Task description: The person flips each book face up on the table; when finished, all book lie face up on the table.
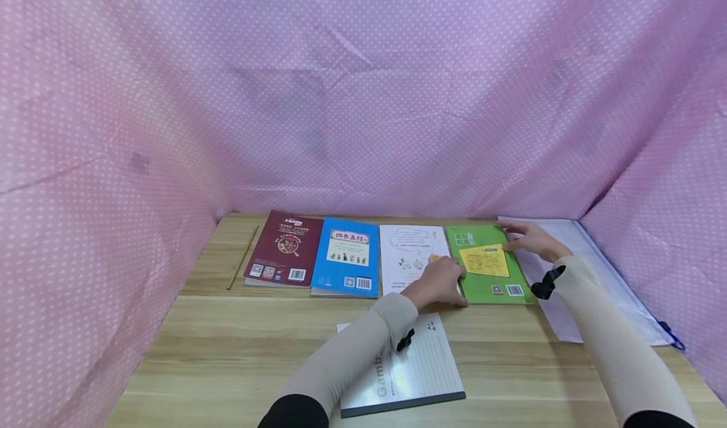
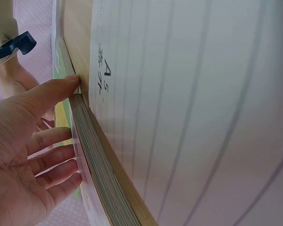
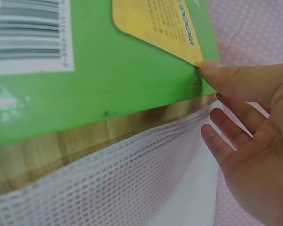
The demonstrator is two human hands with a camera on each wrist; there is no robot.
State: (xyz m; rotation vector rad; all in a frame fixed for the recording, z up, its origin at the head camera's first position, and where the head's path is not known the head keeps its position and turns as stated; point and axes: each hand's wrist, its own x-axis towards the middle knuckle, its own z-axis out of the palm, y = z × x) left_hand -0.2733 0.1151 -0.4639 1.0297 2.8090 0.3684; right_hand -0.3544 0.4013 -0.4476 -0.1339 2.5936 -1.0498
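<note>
Four books lie side by side at the back of the wooden table (image 1: 238, 346): maroon (image 1: 284, 249), blue (image 1: 346, 257), white (image 1: 411, 254) and green (image 1: 491, 267). My left hand (image 1: 449, 278) rests with straight fingers where the white and green books meet. In the left wrist view its thumb (image 2: 56, 89) touches the corner of a book's page edge (image 2: 104, 179). My right hand (image 1: 519, 235) lies flat at the green book's far right edge. The right wrist view shows its thumb (image 3: 226, 77) on the green cover (image 3: 122, 89) and its fingers on a white mesh pouch (image 3: 132, 179).
A lined notebook (image 1: 414, 368) lies near the front edge under my left forearm. The mesh pouch (image 1: 591, 276) stretches along the right side. A thin wooden stick (image 1: 242, 257) lies left of the maroon book. Pink dotted cloth (image 1: 363, 100) walls the table on three sides.
</note>
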